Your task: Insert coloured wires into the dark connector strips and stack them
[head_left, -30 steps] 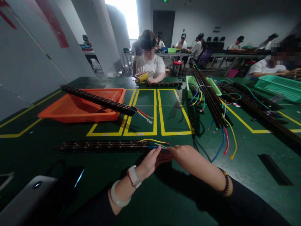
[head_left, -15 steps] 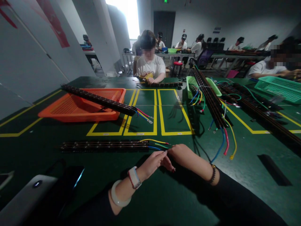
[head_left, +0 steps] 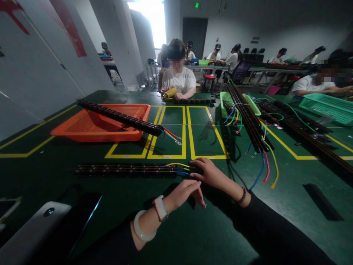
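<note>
A long dark strip [head_left: 127, 170] lies flat in front of me, with small shiny points along it. A yellow wire [head_left: 178, 164] and a blue wire [head_left: 182, 173] run out of its right end, along with a short bit of green wire. Over the tips of these wires is my right hand [head_left: 209, 173], its fingers and thumb apart; the wire ends are partly hidden by it. My left hand [head_left: 184, 194] hovers just below, nearer to me, fingers loosely stretched and nothing visible in them.
Another wired strip [head_left: 118, 117] rests across an orange basket [head_left: 63, 134] at left. More strips [head_left: 246, 117] lean over a green basket [head_left: 255, 107] at right. A phone-like device [head_left: 41, 228] lies near left; a black piece [head_left: 322, 202] near right. A co-worker [head_left: 179, 81] sits opposite.
My right hand has opened from a closed pose and shifted slightly left over the wire ends. My left hand has come down a little, apart from the right. The view has tilted slightly.
</note>
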